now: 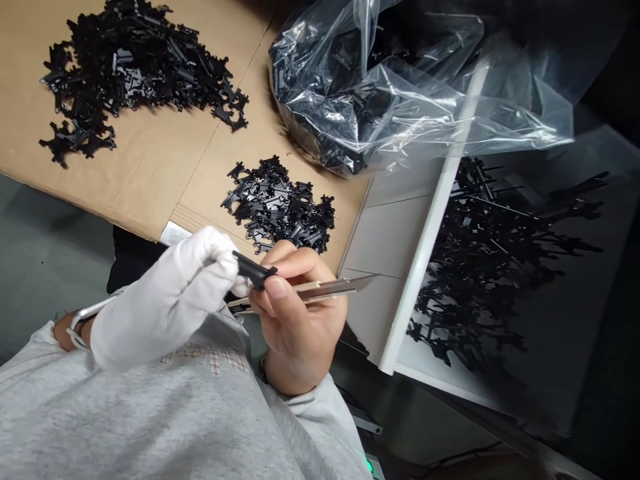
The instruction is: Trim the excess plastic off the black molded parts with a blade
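Observation:
My left hand (165, 300) wears a white glove and pinches a small black plastic part (254, 270) between its fingertips. My bare right hand (295, 313) is closed around a thin metal blade (335, 287) whose tip points right, and its thumb rests against the black part. Both hands meet low in the middle of the view, just in front of a small heap of black parts (283, 210) on the brown cardboard (165, 160).
A large heap of black parts (135, 67) lies at the cardboard's far left. A clear plastic bag (390, 87) with more parts sits at the top centre. To the right, a white tray (425, 247) holds tangled black sprues (490, 260).

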### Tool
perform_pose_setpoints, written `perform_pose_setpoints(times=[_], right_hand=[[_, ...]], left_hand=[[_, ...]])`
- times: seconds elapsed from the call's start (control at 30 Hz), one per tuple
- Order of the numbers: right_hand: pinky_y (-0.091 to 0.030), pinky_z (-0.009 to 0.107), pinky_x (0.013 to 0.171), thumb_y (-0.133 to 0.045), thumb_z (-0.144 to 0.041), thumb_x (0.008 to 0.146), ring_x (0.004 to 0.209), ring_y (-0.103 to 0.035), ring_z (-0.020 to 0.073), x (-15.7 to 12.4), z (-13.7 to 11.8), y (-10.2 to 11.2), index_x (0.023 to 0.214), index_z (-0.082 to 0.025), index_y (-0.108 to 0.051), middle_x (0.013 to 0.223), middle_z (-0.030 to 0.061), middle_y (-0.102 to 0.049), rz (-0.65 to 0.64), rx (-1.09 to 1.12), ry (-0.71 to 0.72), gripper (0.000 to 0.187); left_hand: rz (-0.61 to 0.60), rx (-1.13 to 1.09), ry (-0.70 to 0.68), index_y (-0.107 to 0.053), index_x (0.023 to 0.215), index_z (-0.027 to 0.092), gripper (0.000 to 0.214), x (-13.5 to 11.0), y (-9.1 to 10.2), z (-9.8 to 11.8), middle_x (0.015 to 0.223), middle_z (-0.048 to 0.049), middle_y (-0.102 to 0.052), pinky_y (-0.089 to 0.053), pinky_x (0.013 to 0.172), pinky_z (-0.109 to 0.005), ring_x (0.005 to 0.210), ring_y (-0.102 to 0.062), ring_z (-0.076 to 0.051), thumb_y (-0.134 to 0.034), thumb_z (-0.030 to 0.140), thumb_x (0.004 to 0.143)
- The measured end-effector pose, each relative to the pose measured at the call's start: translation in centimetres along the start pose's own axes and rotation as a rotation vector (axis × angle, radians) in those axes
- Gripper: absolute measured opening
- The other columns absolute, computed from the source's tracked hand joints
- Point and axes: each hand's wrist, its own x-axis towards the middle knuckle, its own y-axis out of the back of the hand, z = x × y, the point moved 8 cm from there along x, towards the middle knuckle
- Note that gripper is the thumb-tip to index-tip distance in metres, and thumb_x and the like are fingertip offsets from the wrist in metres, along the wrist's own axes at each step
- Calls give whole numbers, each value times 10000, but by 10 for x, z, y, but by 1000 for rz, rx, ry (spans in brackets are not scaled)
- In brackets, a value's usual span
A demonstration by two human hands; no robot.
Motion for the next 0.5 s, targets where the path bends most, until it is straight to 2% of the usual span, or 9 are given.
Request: perform_pose_setpoints(times=[0.1, 0.23, 0.33, 0.4, 0.5], right_hand=[[-405, 238, 488, -868, -378, 999, 497, -412, 65, 4, -3, 0, 891, -243, -759, 754, -56, -597, -18, 3, -29, 205], [-395, 222, 472, -895, -409, 972, 481, -382, 52, 10, -7, 0, 837, -231, -735, 740, -62, -593, -30, -25, -34, 275], [-350, 203, 438, -900, -429, 962, 476, -406, 61, 16, -13, -3, 779, -227, -698, 657, -76, -545, -83, -96, -35, 339], [-330, 207, 430, -917, -416, 941, 482, -411, 72, 20, -15, -6, 750, -226, -669, 620, -79, -523, -131, -191, -54, 366], [-334, 223, 435, -935, -417, 913, 486, -388, 75, 24, -13, -8, 746, -229, -636, 630, -81, -515, -187, -312, -100, 391]], left_hand=[[-56, 51, 11, -606, 888, 227, 248, 0, 1, 3, 817, 16, -643, -508, 760, -296, 765, -599, -141, -504, 268, 1110], [-168, -36, 91, -632, 902, 219, 313, 3, -3, -2, 847, -1, -680, -518, 720, -274, 774, -616, -141, -485, 376, 1129], [-78, -60, 128, -637, 881, 220, 291, 11, 10, -4, 802, 6, -666, -489, 628, -259, 702, -595, -139, -582, 442, 1060], [-64, -8, 121, -645, 858, 223, 230, 17, 14, -1, 754, 22, -649, -461, 577, -248, 649, -581, -132, -631, 404, 998], [-204, 124, 92, -586, 711, 224, 286, 24, 5, 1, 645, 41, -575, -422, 545, -234, 581, -502, -110, -572, 309, 983]])
